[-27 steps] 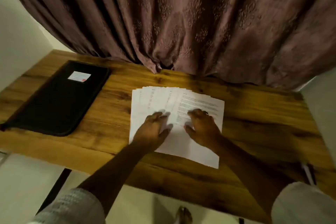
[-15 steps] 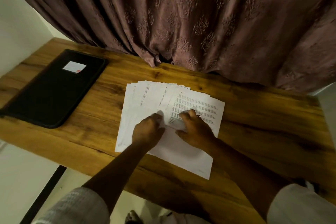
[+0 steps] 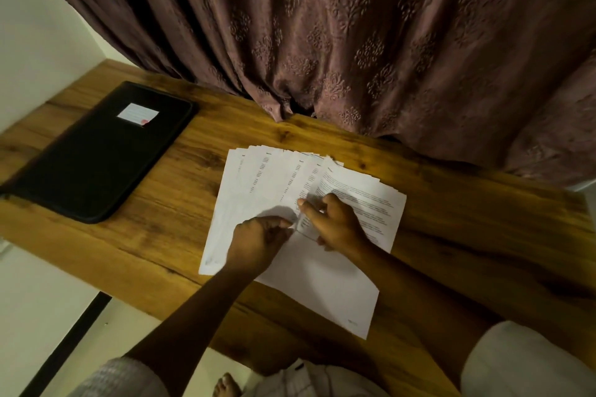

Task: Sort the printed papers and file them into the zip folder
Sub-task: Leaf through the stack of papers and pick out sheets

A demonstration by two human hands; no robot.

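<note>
Risk of creasing or tearing a sheet if tugged both ways, or of scattering the loose fan out of order. Left grip [image 3: 258,242] clenched, fingertips nipping a raised sheet of the papers [image 3: 322,284]; right grip [image 3: 338,226] just beside it, thumb and curled fingers pinching the top sheet's edge. Papers fanned beneath both grips on the tabletop [image 3: 161,235]. Folder [image 3: 96,158] well left of the left grip, lying flat, untouched.

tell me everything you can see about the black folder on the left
The folder is black and matte, a rectangle with rounded corners. A white label with a red mark sits near its far end. It lies flat, closed, angled on the wooden table, left of the papers and apart from them.
</note>
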